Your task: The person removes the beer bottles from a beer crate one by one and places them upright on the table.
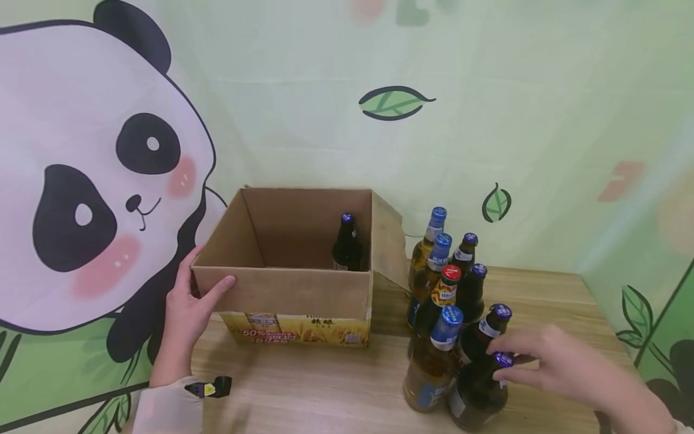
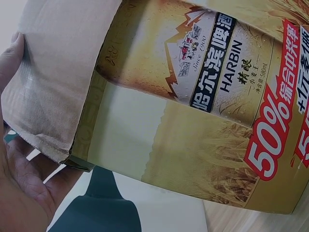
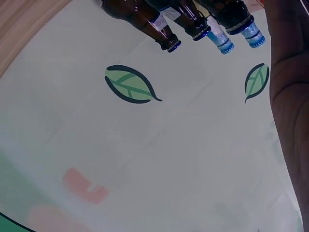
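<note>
My left hand [image 1: 187,307] grips the front left corner of an open cardboard beer box [image 1: 303,289], thumb on the front flap and fingers on the left side. In the left wrist view, the same hand [image 2: 24,188] is spread around the corner of the printed box [image 2: 193,145]. Inside the box, one dark beer bottle [image 1: 348,247] stands at the right end. My right hand [image 1: 569,367] pinches the neck of the nearest dark beer bottle [image 1: 477,398] just below its blue cap. That bottle stands upright at the front of a cluster.
Several more bottles stand close together right of the box, including a clear-brown one [image 1: 431,377] with a blue cap and a red-capped bottle [image 1: 446,295]. A side flap [image 1: 387,241] sticks out toward them. Behind the wooden table [image 1: 325,386] hangs a panda-printed cloth [image 1: 303,132].
</note>
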### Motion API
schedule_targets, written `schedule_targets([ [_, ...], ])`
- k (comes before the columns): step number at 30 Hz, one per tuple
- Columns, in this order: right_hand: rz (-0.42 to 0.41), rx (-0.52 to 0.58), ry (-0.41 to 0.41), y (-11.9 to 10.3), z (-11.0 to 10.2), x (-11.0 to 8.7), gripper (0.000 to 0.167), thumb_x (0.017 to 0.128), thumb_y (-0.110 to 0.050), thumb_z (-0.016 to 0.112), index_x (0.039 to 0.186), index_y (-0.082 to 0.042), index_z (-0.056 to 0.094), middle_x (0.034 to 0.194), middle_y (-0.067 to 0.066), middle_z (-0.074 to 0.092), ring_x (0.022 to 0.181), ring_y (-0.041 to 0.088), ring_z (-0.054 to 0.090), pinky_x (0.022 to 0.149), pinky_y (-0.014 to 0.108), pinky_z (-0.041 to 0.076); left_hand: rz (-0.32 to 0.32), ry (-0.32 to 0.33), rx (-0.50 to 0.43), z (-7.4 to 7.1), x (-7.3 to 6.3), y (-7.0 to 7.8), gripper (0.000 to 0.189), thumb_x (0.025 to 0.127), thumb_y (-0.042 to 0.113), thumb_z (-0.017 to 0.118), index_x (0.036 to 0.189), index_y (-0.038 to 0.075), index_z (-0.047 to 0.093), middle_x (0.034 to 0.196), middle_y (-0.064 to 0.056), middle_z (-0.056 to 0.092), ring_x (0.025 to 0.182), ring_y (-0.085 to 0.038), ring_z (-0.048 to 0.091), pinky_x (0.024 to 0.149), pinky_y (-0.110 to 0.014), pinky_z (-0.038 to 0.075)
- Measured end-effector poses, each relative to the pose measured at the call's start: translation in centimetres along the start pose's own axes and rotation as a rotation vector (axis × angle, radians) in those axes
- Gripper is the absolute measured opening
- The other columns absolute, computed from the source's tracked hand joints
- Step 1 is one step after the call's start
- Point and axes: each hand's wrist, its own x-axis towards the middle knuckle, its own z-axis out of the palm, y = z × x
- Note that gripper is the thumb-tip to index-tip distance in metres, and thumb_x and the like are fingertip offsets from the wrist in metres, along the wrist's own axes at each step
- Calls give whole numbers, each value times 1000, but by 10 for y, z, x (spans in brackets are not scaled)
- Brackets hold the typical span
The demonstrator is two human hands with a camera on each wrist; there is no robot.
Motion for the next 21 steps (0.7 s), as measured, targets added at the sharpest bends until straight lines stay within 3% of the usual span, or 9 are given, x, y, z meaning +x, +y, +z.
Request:
schedule_targets([
  [7,69,56,84,-4,11,-8,28,84,-14,82,111,-11,74,104,4,76,89,8,72,66,14,56,0,-4,0,0,-1,-1,85,89,40,77,155,48,25,150,-11,48,127,-37,52,99,-66,45],
  [15,30,-13,149,-1,15,-12,37,80,-11,85,115,-16,74,109,-2,75,96,12,72,79,9,52,8,3,3,0,-1,-2,84,88,39,78,154,50,26,149,-10,49,127,-37,53,99,-65,46],
  [21,9,-1,176,2,17,-13,42,77,-9,87,117,-16,74,110,-3,75,98,12,72,83,8,50,11,5,10,0,0,-3,85,89,39,78,155,48,26,149,-10,49,127,-36,53,99,-64,46],
])
